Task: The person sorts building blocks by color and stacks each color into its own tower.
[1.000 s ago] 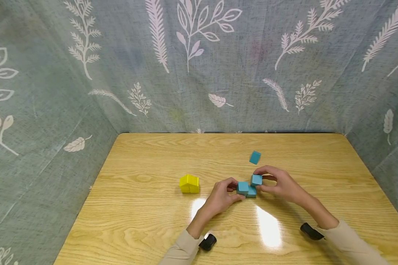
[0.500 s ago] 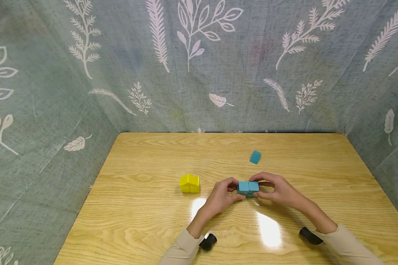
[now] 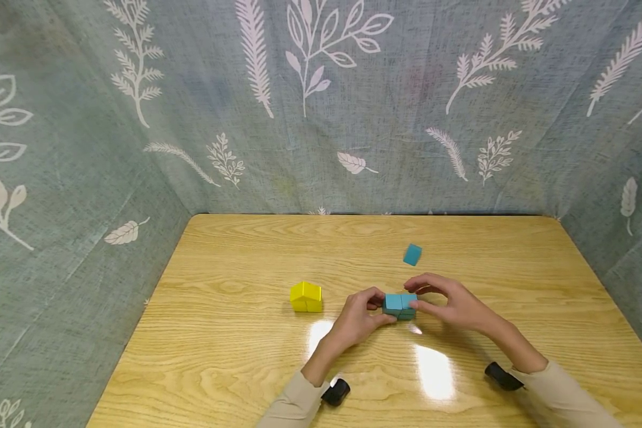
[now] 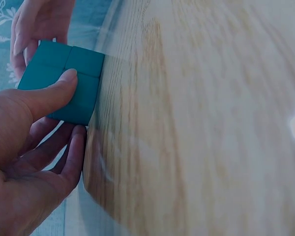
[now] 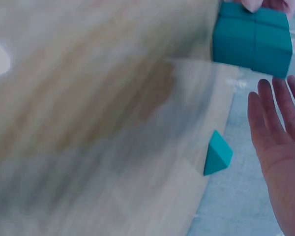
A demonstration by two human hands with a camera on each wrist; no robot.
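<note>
Several blue cube blocks [image 3: 393,301] stand pushed together in a small two-layer stack, seam lines showing between them in the left wrist view. My left hand [image 3: 357,318] grips the stack's left side, its thumb [image 4: 61,91] across the front face and its fingers round the left side and back. At the right side, my right hand [image 3: 452,302] has its fingers [image 5: 273,105] loosely extended beside the blocks, with the thumb overlapping the top right cube in the head view. Behind the stack lies a separate blue triangular block [image 3: 412,254].
Left of the hands sits a small yellow block build [image 3: 306,297] with a peaked top. All of it is on a wooden table [image 3: 235,356], backed and flanked by a grey-blue leaf-patterned cloth [image 3: 278,154].
My right hand has lowered a blue cube onto the right of the stack, level with the left one, then loosened its fingers from it. The left hand has stayed in place.
</note>
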